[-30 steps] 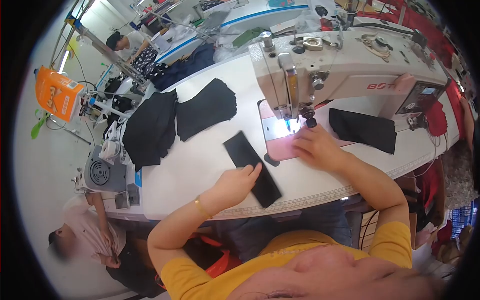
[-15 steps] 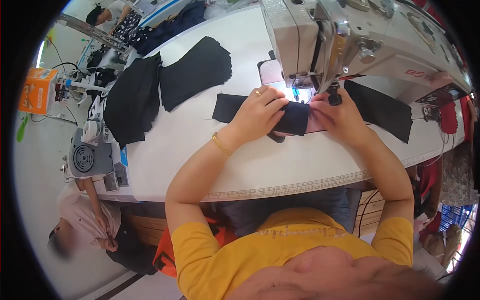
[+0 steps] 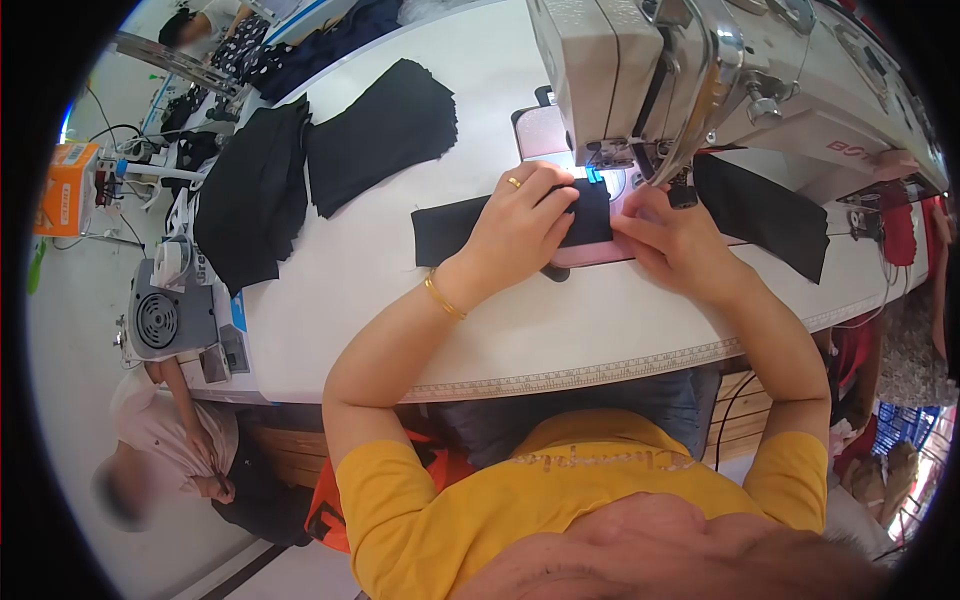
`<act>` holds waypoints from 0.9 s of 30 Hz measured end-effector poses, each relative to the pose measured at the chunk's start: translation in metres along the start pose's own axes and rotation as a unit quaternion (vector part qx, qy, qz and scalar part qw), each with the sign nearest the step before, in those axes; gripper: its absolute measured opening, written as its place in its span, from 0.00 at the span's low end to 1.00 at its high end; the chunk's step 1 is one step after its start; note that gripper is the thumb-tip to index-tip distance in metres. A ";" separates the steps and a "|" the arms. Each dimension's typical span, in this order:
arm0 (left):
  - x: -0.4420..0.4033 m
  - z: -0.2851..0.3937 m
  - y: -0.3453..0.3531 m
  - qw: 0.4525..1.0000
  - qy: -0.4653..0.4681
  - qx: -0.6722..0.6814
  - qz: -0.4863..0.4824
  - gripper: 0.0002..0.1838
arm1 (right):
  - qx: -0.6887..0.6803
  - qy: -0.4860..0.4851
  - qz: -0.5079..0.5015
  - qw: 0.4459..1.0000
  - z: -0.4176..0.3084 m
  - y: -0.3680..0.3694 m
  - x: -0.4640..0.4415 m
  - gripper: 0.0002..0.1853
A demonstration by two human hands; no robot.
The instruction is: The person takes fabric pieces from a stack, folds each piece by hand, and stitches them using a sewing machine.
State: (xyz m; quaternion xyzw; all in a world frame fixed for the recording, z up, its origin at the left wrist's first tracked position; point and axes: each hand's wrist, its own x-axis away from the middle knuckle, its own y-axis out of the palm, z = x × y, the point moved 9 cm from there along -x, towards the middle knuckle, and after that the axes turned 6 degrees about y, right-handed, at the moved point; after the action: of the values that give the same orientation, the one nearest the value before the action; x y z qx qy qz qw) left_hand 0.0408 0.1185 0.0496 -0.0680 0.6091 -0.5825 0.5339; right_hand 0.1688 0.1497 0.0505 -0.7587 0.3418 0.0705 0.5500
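One black strip (image 3: 447,232) is now closer to the presser foot (image 3: 595,175), so looks about lined up: it's under the curled left hand (image 3: 515,226), touching the bent right hand (image 3: 680,240); can't tell if they're gripping.

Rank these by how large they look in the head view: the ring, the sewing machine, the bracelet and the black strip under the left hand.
1. Sewing machine
2. Black strip, though the left hand hides part of it
3. Bracelet
4. Ring
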 end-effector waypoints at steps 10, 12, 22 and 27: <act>0.006 0.005 0.011 0.994 0.014 0.088 -0.055 0.09 | 0.027 0.011 -0.003 1.000 0.007 0.004 0.001 0.14; 0.005 0.008 0.010 0.994 0.035 0.088 -0.052 0.09 | 0.022 0.012 0.006 1.000 0.007 0.003 0.002 0.14; 0.007 0.007 0.016 0.992 0.046 0.092 -0.070 0.14 | 0.061 0.007 -0.016 0.998 0.005 -0.001 0.001 0.16; 0.008 0.004 0.017 0.991 0.046 0.101 -0.074 0.15 | 0.021 -0.032 -0.053 0.998 0.002 0.008 0.007 0.17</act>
State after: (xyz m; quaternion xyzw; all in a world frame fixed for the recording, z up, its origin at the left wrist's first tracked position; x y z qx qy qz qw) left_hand 0.0492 0.1160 0.0332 -0.0317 0.5644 -0.6812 0.4652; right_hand 0.1695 0.1469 0.0406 -0.7613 0.2848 0.0578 0.5796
